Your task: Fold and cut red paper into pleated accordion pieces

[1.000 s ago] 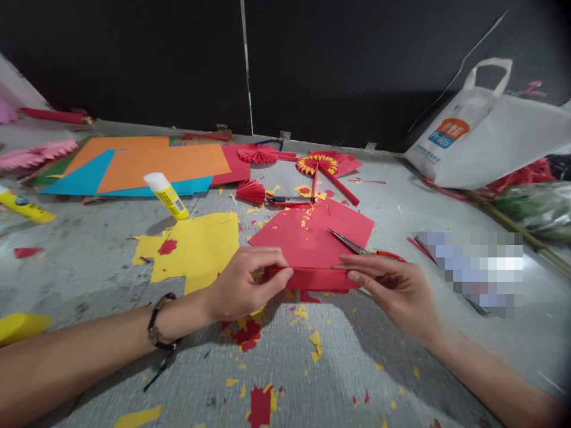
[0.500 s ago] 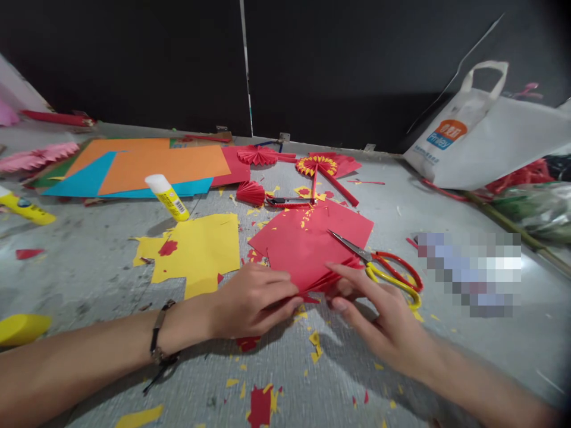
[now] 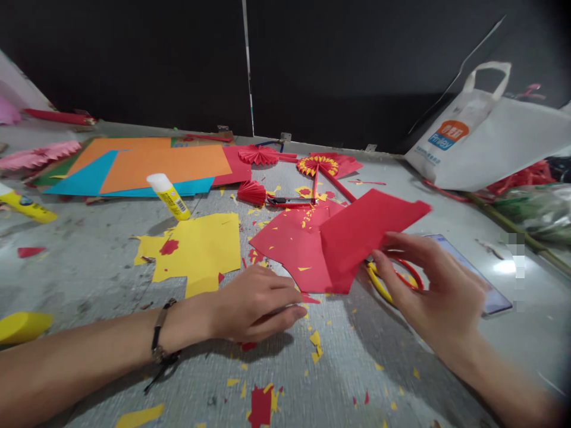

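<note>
A red paper sheet (image 3: pixel 370 223) is tilted up off the table, its right side pinched between the thumb and fingers of my right hand (image 3: pixel 439 291). Under and left of it, more red paper (image 3: pixel 289 238) lies flat with small yellow scraps on top. My left hand (image 3: pixel 263 303) rests on the table just left of the red paper, thumb and fingers slightly apart and empty. Scissors (image 3: pixel 379 285) with yellow and red handles lie beneath the raised sheet, their blades hidden. Left of the red paper lies a cut yellow sheet (image 3: pixel 200 249).
A glue stick (image 3: pixel 169 196) stands behind the yellow sheet. Orange and blue paper (image 3: pixel 165 169), a box cutter (image 3: pixel 289 201) and red pleated fans (image 3: pixel 317 165) lie farther back. At right are a phone (image 3: pixel 486 285) and a white bag (image 3: pixel 468 137). Paper scraps (image 3: pixel 261 404) litter the front.
My right hand has moved right and up, lifting and opening out the red paper that was between both hands. The raised sheet now covers the scissor blades. My left hand stays put, without the paper.
</note>
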